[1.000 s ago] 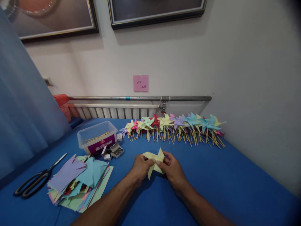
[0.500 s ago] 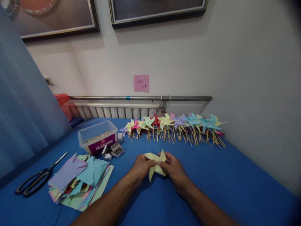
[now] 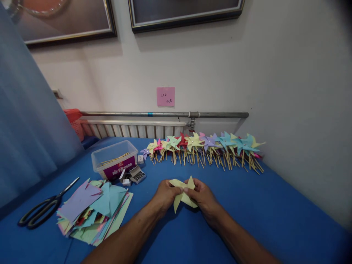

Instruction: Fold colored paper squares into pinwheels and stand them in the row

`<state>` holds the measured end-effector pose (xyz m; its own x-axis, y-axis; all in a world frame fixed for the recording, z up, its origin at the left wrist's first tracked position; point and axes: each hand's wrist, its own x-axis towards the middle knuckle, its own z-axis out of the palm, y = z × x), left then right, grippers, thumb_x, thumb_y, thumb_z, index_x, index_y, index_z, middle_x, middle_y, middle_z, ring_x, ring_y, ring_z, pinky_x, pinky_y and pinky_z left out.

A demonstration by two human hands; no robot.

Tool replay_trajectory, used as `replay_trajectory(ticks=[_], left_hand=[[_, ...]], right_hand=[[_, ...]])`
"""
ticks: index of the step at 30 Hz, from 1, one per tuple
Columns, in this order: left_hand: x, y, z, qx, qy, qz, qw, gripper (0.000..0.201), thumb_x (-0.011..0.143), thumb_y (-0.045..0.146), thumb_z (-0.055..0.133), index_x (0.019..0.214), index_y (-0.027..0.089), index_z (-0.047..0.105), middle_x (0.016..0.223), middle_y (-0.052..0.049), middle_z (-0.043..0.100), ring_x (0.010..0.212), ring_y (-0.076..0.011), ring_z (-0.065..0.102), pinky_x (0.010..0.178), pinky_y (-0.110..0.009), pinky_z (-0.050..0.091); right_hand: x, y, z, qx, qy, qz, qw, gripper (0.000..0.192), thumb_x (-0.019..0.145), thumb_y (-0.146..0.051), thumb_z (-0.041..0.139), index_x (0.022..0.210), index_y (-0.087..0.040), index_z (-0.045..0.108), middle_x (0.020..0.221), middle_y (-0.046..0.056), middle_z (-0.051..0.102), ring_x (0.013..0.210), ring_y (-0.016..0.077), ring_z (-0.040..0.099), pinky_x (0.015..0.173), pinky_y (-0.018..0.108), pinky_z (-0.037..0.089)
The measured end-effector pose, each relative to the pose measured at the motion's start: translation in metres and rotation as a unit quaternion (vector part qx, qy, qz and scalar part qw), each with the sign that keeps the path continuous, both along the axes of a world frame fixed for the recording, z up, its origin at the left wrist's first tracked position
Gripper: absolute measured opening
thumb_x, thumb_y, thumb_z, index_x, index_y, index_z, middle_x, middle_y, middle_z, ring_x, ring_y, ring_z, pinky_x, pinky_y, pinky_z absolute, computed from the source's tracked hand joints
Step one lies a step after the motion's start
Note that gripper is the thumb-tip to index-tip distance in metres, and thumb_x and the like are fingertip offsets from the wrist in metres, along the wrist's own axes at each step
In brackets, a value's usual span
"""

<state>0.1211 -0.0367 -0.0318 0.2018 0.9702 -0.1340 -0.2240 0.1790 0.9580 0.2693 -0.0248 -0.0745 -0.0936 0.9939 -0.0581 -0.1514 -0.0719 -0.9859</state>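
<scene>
Both my hands hold a pale yellow cut paper square point(image 3: 183, 196) just above the blue table point(image 3: 275, 212), its corners folded towards the middle. My left hand point(image 3: 166, 194) pinches its left side. My right hand point(image 3: 202, 196) presses on its centre and right side with thumb and fingers. Part of the paper is hidden under my fingers.
A row of finished paper pinwheels on sticks point(image 3: 205, 148) lies along the wall behind. A clear plastic box with sticks point(image 3: 114, 159), small boxes of pins point(image 3: 136, 175), a stack of coloured cut papers point(image 3: 93, 211) and black scissors point(image 3: 41, 211) lie to the left.
My right hand's fingers have shifted slightly left over the paper's centre, folding a corner inward. The paper sits a little lower and more closed.
</scene>
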Motion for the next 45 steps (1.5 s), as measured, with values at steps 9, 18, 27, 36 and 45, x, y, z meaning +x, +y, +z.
replay_trajectory(ticks=[9,18,27,36,45], left_hand=[[0.000,0.003,-0.008,0.004,0.015,-0.013,1.000,0.022,0.055,0.023,0.075,0.071,0.009,0.069,0.064,-0.004,0.067,0.055,-0.0121,0.055,0.055,-0.023,0.041],[0.004,0.006,-0.018,0.039,0.073,0.001,0.997,0.016,0.056,0.018,0.073,0.069,0.012,0.067,0.062,-0.001,0.064,0.054,-0.0109,0.054,0.051,-0.021,0.039],[0.003,0.008,-0.019,0.036,0.085,0.001,0.996,0.012,0.061,0.020,0.071,0.070,0.012,0.068,0.061,-0.002,0.066,0.051,-0.0118,0.055,0.052,-0.023,0.041],[0.005,0.004,-0.012,0.022,0.091,0.041,0.995,0.005,0.063,0.016,0.070,0.065,0.013,0.066,0.055,-0.001,0.062,0.046,-0.0106,0.051,0.047,-0.021,0.038],[0.005,0.005,-0.009,0.023,0.090,0.048,0.994,0.007,0.064,0.014,0.068,0.059,0.014,0.063,0.050,0.002,0.058,0.042,-0.0084,0.046,0.044,-0.020,0.033]], right_hand=[[-0.002,-0.003,0.005,0.009,0.000,-0.026,1.000,0.036,0.060,-0.040,0.078,0.082,-0.021,0.059,0.059,-0.007,0.057,0.051,0.0122,0.049,0.051,0.025,0.038],[-0.004,-0.007,0.008,0.010,0.001,-0.029,1.000,0.032,0.062,-0.041,0.074,0.081,-0.022,0.056,0.058,-0.007,0.056,0.049,0.0124,0.050,0.049,0.024,0.039],[-0.004,-0.008,0.010,-0.012,0.005,-0.026,1.000,0.033,0.063,-0.046,0.073,0.079,-0.022,0.057,0.055,-0.006,0.056,0.046,0.0123,0.048,0.047,0.024,0.036],[-0.003,-0.007,0.007,-0.004,0.018,-0.027,0.999,0.034,0.064,-0.048,0.074,0.079,-0.022,0.058,0.054,-0.005,0.056,0.046,0.0130,0.048,0.047,0.025,0.037],[-0.002,-0.003,0.003,0.009,0.002,-0.016,1.000,0.031,0.066,-0.045,0.070,0.083,-0.022,0.058,0.056,-0.005,0.057,0.046,0.0124,0.049,0.047,0.024,0.037]])
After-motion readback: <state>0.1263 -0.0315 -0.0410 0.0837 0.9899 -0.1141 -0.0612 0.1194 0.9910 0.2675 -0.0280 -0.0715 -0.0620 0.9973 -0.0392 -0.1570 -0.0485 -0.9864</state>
